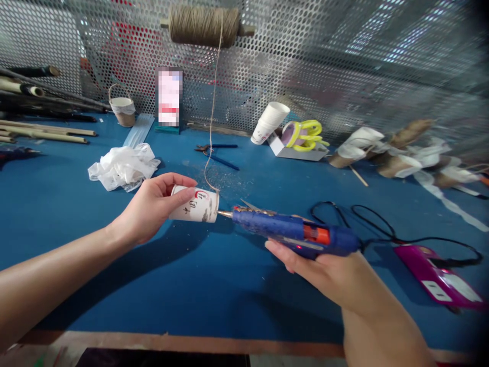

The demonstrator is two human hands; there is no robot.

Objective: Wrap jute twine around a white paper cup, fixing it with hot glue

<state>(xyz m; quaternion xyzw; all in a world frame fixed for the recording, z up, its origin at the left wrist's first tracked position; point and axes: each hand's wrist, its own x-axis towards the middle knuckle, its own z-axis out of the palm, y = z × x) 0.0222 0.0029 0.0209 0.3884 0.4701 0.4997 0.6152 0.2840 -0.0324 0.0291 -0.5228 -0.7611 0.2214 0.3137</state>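
My left hand (153,204) grips a white paper cup (196,206) lying sideways, with dark characters and a red mark on its side. In my right hand (317,275) is a blue glue gun (282,229) with an orange part showing and a small red light. Its metal nozzle meets or nearly meets the end of the cup; exact contact I cannot make out. A thin twine (211,127) runs down from a twine spool (204,25) to that same end of the cup.
Pliers (219,153) lie behind the cup. A crumpled white plastic bag (124,165) is left, near a twine-wrapped cup (123,111). Stacked paper cups (270,122) stand by a box with yellow-handled scissors (305,135). A purple power strip (439,278) and black cord lie right.
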